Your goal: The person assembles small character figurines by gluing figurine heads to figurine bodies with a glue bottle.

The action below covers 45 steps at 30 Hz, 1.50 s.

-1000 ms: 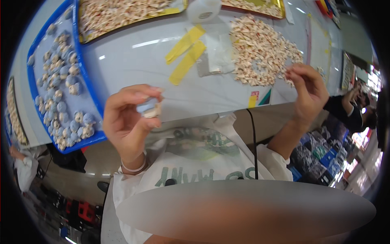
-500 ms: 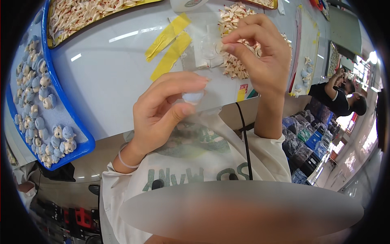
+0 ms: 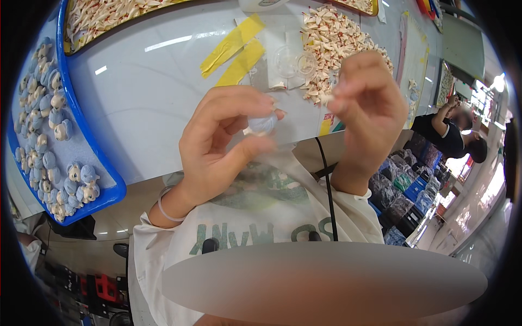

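Observation:
Near the table's front edge, my left hand [image 3: 209, 136] grips a small rounded figure head [image 3: 263, 124], light blue with a cream part, between thumb and fingers. To its right, my right hand [image 3: 375, 103] is raised in a pinch, blurred by motion. A small pale, pointed piece [image 3: 327, 99] shows at its fingertips, like those in the pile behind. That loose pile of cream pieces with red tips [image 3: 340, 46] lies on the table beyond the right hand. Beside the pile sits a clear round shallow dish [image 3: 291, 61] on a pale sheet.
A blue tray [image 3: 89, 136] at the left holds many blue-and-cream figure heads [image 3: 57, 103]. Yellow tape strips [image 3: 231, 49] stick to the table. Another tray of cream pieces [image 3: 119, 16] stands at the far left. A black cable [image 3: 328, 190] hangs before me; another person [image 3: 448, 130] is at the right.
My right hand has moved from beside the clear dish toward me and slightly right, its fingers still pinched. In my left hand, the figure head has turned and shows more blue.

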### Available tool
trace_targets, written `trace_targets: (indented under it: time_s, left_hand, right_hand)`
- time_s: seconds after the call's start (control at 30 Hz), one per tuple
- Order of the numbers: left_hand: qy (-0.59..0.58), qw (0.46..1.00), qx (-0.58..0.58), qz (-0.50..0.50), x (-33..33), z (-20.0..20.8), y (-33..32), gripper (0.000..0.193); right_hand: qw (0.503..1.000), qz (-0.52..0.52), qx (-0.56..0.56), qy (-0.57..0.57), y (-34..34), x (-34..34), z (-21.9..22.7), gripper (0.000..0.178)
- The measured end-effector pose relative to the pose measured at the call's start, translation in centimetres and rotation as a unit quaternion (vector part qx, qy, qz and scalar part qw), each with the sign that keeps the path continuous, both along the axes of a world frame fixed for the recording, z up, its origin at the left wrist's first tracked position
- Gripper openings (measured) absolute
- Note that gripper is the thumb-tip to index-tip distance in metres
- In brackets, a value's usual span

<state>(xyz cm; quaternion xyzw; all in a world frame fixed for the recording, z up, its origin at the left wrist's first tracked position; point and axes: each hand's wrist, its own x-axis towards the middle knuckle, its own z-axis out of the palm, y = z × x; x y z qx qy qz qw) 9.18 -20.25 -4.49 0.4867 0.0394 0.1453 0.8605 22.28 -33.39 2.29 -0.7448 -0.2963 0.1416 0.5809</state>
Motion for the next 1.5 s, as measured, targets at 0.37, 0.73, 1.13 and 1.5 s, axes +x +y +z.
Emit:
trace_targets:
  time_s: [0.37,0.73,1.13,1.5]
  left_hand:
    - [0.001,0.986,0.134,0.101,0.0,0.3,-0.5,0.038]
    - [-0.046,0.959,0.242,0.138,-0.2,-0.1,-0.7,0.038]
    - [0.000,0.978,0.183,0.099,-0.5,0.2,-1.0,0.034]
    - [-0.011,0.985,0.146,0.094,0.5,0.3,-1.0,0.028]
  right_hand:
    - [0.995,0.057,0.003,0.079,0.3,-3.8,-1.5,0.022]
    - [0.999,0.038,0.009,0.032,0.2,-4.9,-2.1,0.022]
    - [0.996,-0.088,0.026,-0.008,-1.9,-2.2,-1.1,0.024]
    - [0.915,-0.035,-0.263,-0.305,-5.0,4.1,-3.5,0.008]
